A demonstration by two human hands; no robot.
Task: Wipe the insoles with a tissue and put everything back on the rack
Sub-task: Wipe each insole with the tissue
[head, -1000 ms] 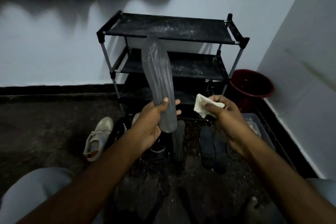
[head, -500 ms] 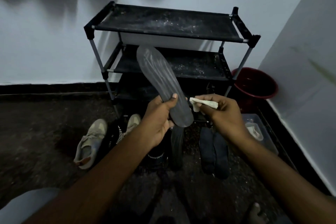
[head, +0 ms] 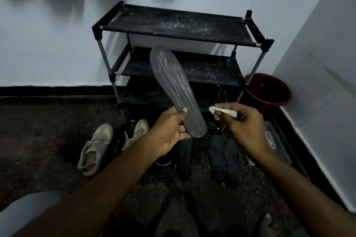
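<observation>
The grey insole (head: 173, 90) has been tilted leftward since a second ago, its lower end gripped in the left hand (head: 169, 131). Just beside it, a tissue (head: 221, 111) is pinched by the right hand (head: 244, 127), before the black rack (head: 173, 25).

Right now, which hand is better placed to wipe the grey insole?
Right. The right hand pinches the tissue just beside the grey insole, not yet touching it. The left hand grips the insole's lower end, holding it up, so it's occupied.
</observation>
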